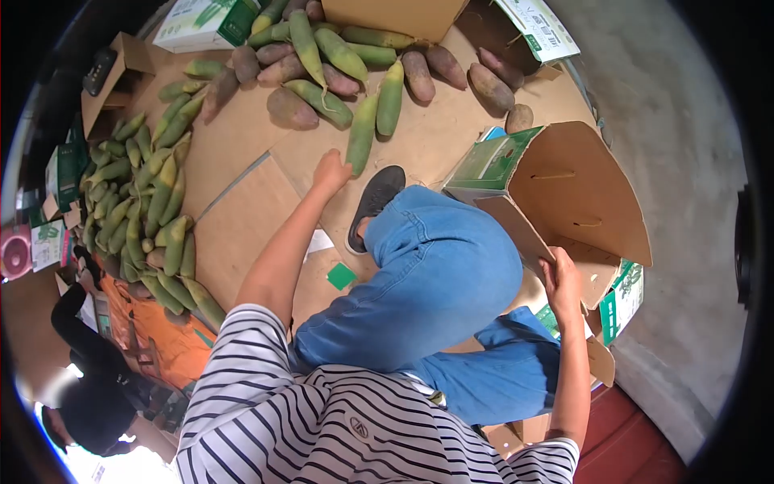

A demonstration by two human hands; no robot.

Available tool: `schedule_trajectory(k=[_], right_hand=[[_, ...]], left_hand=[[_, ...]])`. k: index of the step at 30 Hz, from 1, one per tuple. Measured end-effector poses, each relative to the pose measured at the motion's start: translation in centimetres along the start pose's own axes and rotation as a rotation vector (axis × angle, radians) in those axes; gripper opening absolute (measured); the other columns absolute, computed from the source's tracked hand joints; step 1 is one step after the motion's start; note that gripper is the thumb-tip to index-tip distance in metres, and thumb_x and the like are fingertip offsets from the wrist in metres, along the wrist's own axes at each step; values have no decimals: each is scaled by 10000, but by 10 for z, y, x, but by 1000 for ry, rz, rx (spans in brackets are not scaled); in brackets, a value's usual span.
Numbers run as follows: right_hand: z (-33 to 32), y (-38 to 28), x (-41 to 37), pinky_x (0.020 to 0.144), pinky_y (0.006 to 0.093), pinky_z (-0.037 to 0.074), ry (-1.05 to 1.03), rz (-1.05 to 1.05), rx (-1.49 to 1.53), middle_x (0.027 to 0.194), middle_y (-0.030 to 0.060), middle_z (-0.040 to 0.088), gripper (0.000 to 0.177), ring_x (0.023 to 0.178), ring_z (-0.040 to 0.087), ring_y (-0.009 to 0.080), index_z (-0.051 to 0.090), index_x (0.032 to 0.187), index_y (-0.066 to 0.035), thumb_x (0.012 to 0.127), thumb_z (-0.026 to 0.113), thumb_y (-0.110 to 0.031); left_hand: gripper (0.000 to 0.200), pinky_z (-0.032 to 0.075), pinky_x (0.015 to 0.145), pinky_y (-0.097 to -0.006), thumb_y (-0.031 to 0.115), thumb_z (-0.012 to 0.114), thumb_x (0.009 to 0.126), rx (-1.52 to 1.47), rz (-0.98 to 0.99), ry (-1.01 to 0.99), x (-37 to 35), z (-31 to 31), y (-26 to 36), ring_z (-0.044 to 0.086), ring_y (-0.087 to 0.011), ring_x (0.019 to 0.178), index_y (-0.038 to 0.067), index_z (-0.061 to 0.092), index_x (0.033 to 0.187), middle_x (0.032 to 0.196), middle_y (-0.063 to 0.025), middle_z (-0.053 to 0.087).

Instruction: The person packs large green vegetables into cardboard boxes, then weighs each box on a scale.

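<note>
My left hand [332, 172] is closed on the lower end of a long green radish [363, 135], which points away from me over the cardboard floor. Just beyond it lie more green radishes [389, 98] mixed with purplish radishes [292, 110]. On the right, my right hand [563, 278] grips the near edge of an open cardboard box [592, 173], thumb and fingers on either side of the wall. The box is tilted with its opening toward the right, and its visible inside is brown with small slots. Its outside is green and white.
A big heap of green radishes [133, 206] lies at the left. Green-white boxes stand at the back left [208, 24] and back right [542, 31]. Another person [93, 403] is at the lower left beside orange cloth [165, 335]. A grey wall [685, 242] bounds the right.
</note>
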State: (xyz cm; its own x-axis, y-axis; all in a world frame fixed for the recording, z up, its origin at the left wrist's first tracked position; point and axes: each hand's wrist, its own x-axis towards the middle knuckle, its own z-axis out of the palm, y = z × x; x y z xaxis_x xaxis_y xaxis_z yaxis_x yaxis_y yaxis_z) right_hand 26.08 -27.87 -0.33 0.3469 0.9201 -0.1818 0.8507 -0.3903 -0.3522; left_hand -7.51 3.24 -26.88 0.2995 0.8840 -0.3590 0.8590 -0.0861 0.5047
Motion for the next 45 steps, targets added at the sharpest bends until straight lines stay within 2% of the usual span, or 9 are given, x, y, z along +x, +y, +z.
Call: schedule_trajectory(k=[12,17,21,25,29,34,39,42,45], right_hand=[[-11,-17,5,732,432,467,-123,149,-4,922,167,611,320,832,598,356,538,1069,-32,858,662,-239],[-10,-9,7,707,430,476,-68,10,-41,910,170,610,265,848,599,365,524,1029,-34,872,642,-212],[-9,-5,5,705,432,479,-35,-19,-42,896,164,608,254,842,599,361,517,1012,-35,868,644,-201],[-7,-7,6,693,429,473,-8,-26,-30,867,152,606,220,830,597,356,522,998,-46,865,642,-175],[-1,-3,5,694,435,471,57,-84,-34,861,154,605,192,828,595,362,531,989,-49,864,636,-149],[11,20,-6,680,443,458,8,-43,-147,831,170,596,193,794,588,371,529,984,-36,856,640,-130],[3,3,2,662,427,457,31,-23,-3,820,184,600,198,755,582,379,524,999,-38,851,645,-90],[3,3,4,663,427,459,42,-46,39,824,177,605,191,756,586,371,525,996,-41,850,643,-76],[1,-2,2,661,426,459,13,-24,-2,818,170,605,171,756,589,366,530,982,-41,852,637,-73]], left_hand=[[528,523,811,-410,331,690,780,-72,-170,-27,29,53,15,633,-334,964,-38,527,1120,1055,-214,617],[446,535,590,-264,337,656,820,-1025,-426,-459,7,9,13,623,-147,711,0,557,1095,897,-94,613],[493,533,643,-298,313,630,848,-961,-151,-336,-75,-64,48,639,-171,790,-7,523,1208,963,-105,623],[673,487,856,-349,227,684,741,-418,616,-88,-126,-154,124,597,-237,992,-15,453,1326,1132,-127,587],[667,456,891,-400,219,687,706,-436,1048,-265,-143,-190,245,554,-319,1056,21,470,1304,1147,-157,556],[390,509,720,-436,294,654,691,-116,1124,-602,-123,-125,369,635,-375,781,-85,622,777,799,-245,637],[369,522,722,-442,272,623,692,-5,1118,-702,-108,-67,393,646,-386,761,-73,668,816,798,-243,657],[311,493,846,-396,197,522,805,-384,1272,-435,-93,-85,363,629,-338,913,-41,671,939,918,-208,662],[257,475,847,-349,157,529,883,-660,986,-83,-70,-127,276,613,-265,966,5,633,1063,1001,-154,639]])
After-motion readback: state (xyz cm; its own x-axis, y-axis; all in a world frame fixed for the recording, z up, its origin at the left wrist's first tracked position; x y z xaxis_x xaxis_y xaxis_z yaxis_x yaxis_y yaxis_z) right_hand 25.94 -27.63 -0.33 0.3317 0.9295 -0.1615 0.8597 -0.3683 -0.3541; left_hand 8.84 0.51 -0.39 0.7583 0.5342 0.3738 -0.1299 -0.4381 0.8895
